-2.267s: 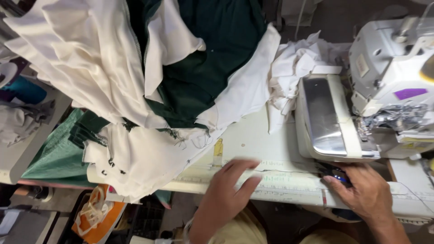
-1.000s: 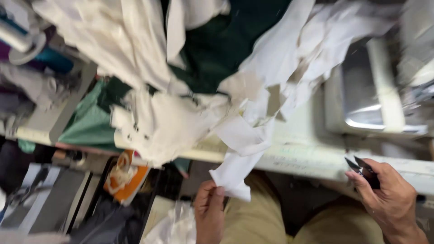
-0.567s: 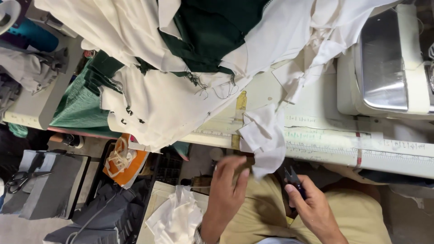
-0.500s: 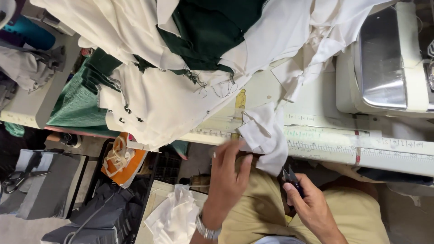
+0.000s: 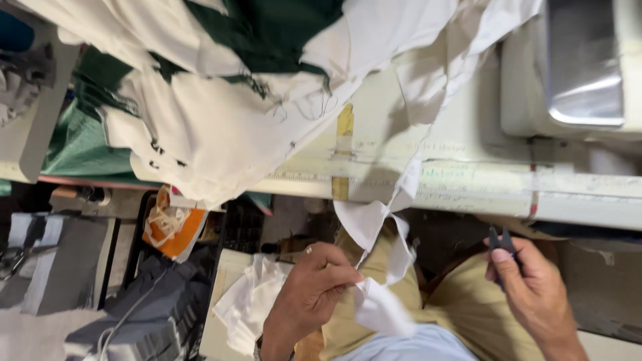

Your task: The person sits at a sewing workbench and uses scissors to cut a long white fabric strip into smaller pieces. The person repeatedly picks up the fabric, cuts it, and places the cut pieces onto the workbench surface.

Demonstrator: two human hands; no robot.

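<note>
Far left: grey bags [image 5: 80, 294] on the floor below the table edge, an orange and white bundle [image 5: 172, 227] beside them. Above, heaped across the tabletop: cream fabric [image 5: 221, 127] with dark green cloth [image 5: 267, 30] folded into it.

Lower centre-left: a loose pile of white cloth scraps [image 5: 251, 307] lying on a pale box top. Just right of it, left hand [image 5: 309, 294], fingers pinched together on a white fabric strip [image 5: 378, 234]. Strip's long axis near upright, leaning slightly: top end trailing up over the front edge of the cream sewing table [image 5: 468, 180] toward the heap, bottom end pointing down into the lap and curling into a blurred white flap below the fingers. Strip taut between table edge and pinch, twisted partway.

Right: right hand [image 5: 528, 294] over the tan-trousered thigh, fingers closed around small black thread snips [image 5: 500, 244], blades pointing up, tips peeking past the thumb. Upper right: sewing machine [image 5: 575, 67], metal bed catching light.

Compared with half a second ago: strip hanging longer and thinner below the table edge rather than bunched at it, left hand lower, right hand farther right, well apart from the strip.
</note>
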